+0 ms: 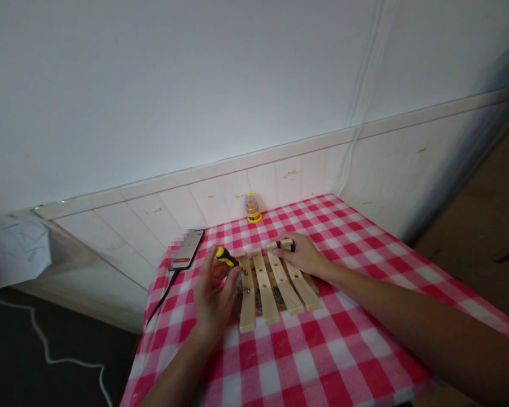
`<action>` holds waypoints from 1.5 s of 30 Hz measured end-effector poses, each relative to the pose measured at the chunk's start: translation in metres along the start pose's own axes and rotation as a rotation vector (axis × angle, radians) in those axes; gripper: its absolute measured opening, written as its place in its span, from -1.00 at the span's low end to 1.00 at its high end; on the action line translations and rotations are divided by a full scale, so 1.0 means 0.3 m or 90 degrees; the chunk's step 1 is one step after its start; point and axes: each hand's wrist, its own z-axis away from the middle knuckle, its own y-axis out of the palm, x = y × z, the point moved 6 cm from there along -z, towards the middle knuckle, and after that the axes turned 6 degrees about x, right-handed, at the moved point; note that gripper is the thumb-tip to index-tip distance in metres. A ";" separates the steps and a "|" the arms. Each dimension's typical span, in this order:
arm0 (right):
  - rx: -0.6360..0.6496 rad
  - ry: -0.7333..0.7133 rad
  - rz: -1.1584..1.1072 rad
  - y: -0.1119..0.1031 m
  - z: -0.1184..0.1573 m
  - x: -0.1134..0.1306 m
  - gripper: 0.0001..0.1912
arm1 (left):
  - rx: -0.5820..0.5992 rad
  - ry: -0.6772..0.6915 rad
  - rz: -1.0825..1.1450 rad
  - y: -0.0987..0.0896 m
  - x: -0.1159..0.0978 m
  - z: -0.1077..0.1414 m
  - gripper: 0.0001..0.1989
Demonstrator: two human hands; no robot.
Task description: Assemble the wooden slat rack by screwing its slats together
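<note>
My left hand (pixel 212 288) is closed around a small screwdriver (pixel 227 257) with a yellow and black handle. The screwdriver slants down to the right, its tip by the upper part of the leftmost wooden slat (pixel 248 302). Several pale slats lie side by side over a brown printed base (pixel 282 297), each with dark screws or holes along it. At the far ends of the two right slats, my right hand (pixel 305 254) is closed, its fingers on the third slat (pixel 286 280) and the rightmost slat (pixel 303 285). Some of its fingertips are hidden.
Against the wall stands a yellow-based clear container (pixel 253 209). A phone (pixel 189 249) with a black cable (pixel 163 299) lies at the table's left edge. Red and white checked cloth (pixel 335 362) covers the table. White panelling (pixel 178 203) borders its back.
</note>
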 end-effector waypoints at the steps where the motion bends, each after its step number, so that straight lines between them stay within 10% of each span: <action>1: 0.001 0.000 0.000 0.000 0.001 -0.001 -0.87 | 0.004 0.000 -0.012 0.000 0.002 0.000 -0.35; 28: 0.011 0.002 0.015 0.000 -0.003 -0.004 -0.88 | 0.113 -0.033 0.041 0.026 0.006 0.011 -0.28; 45: 0.003 0.007 0.019 -0.007 0.001 0.009 -0.88 | 0.010 0.074 0.053 -0.020 -0.104 0.008 -0.34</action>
